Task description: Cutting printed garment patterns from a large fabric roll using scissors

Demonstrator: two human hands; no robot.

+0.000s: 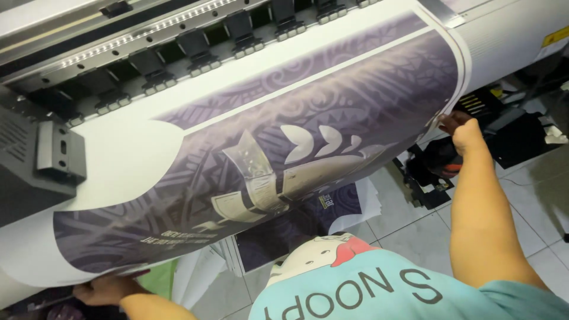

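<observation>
While both hands grip its edges, purple printed sheet (308, 136) overhangs printer (178, 41).

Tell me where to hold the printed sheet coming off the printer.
Hold the printed sheet by its two side edges, one from each side, as the left hand and right hand do now. It drapes wide and limp over the printer's front, so probably only the white margins let you grip clear of the print.

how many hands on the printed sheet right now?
2. The left hand grips the printed sheet at its lower left edge; the right hand holds its right edge. Fingers are partly hidden under the sheet.
</observation>
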